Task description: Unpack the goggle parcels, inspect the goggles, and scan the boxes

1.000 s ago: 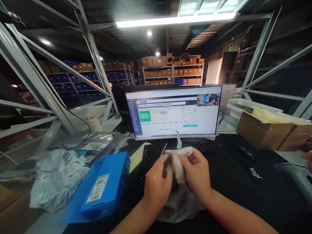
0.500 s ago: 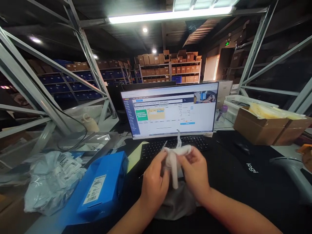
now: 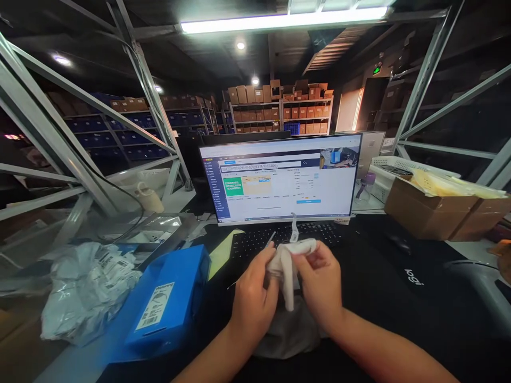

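In the head view, both hands are over the black desk mat in front of the keyboard [image 3: 249,243]. My left hand [image 3: 255,290] is closed around a bunched, soft white cloth piece [image 3: 286,274], and my right hand [image 3: 321,282] pinches its upper right edge. One strip of the cloth hangs down between the hands. A printed white tag [image 3: 294,229] sticks up behind it. Darker grey fabric [image 3: 289,338] lies below the hands; whether it joins the white piece I cannot tell. A thin grey tip [image 3: 271,239] shows beyond my left fingers.
A blue box [image 3: 167,303] with a white label lies to the left, beside a crumpled plastic bag [image 3: 88,292]. Behind the keyboard stands a monitor [image 3: 279,183]. At the right are a mouse [image 3: 397,243], a barcode scanner [image 3: 479,282] and cardboard boxes [image 3: 427,213].
The white cloth's folds have shifted slightly between my fingers, and its hanging strip has moved a little right. Both hands keep their grip. The camera view has shifted slightly.
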`<state>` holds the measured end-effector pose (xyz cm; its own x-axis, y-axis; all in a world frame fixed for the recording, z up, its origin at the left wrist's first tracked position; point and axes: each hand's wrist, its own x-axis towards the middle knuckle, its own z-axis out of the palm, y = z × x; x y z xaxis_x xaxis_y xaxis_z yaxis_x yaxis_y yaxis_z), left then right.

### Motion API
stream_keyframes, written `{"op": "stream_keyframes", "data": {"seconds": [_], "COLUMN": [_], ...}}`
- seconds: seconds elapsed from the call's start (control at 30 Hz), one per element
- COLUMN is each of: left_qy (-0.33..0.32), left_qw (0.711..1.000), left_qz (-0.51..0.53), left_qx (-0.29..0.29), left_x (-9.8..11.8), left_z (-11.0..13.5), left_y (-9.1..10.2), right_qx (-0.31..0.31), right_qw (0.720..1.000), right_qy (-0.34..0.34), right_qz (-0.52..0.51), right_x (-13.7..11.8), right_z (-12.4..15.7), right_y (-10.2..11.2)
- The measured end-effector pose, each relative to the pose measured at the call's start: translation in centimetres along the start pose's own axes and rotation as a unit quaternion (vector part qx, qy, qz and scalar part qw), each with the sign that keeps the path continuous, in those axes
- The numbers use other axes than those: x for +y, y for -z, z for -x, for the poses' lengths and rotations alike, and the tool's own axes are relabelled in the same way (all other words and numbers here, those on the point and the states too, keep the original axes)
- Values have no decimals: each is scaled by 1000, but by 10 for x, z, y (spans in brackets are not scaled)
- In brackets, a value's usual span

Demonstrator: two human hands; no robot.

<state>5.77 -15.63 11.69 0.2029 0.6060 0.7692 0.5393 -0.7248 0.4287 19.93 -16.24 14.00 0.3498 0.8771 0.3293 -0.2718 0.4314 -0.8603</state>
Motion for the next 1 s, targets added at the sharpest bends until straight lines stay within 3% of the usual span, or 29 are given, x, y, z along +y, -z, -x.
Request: {"op": "stream_keyframes", "data": {"seconds": [0.1,0.17,0.23,0.33,0.43,0.57,0.67,0.73,0.8,0.9,1.0], "left_qy": [42,63,73,23,-46,8,62,75,75,25,-37], "left_qw": [999,998,997,999,999,1000,997,996,996,999,999], "left_qz": [21,28,31,19,-2,8,39,45,42,20,-11], "left_qx": [5,1,-10,-17,-9,-14,-20,-23,-25,-31,-25], "left_x": [-3,-5,-5,-4,-1,-1,-5,-8,-8,-4,0], "left_z": [-1,-1,-1,-1,-1,1,2,1,-1,-5,-6], "left_y": [3,4,4,2,0,1,5,6,7,6,5], "right_qx": [-14,-33,-59,-86,-66,0,-28,-57,-74,-88,-62], "right_qw": [984,975,984,993,986,1000,981,970,982,993,985], "right_qy": [119,141,76,-78,-118,0,138,167,96,-75,-122], "right_qz": [131,170,148,1,-99,9,137,169,143,1,-102], "right_x": [19,19,8,-17,-28,-8,10,11,2,-18,-25], "right_z": [18,20,11,-11,-22,-2,18,20,12,-12,-23], "right_y": [-3,-3,-2,1,4,0,-3,-5,-4,1,4]}}
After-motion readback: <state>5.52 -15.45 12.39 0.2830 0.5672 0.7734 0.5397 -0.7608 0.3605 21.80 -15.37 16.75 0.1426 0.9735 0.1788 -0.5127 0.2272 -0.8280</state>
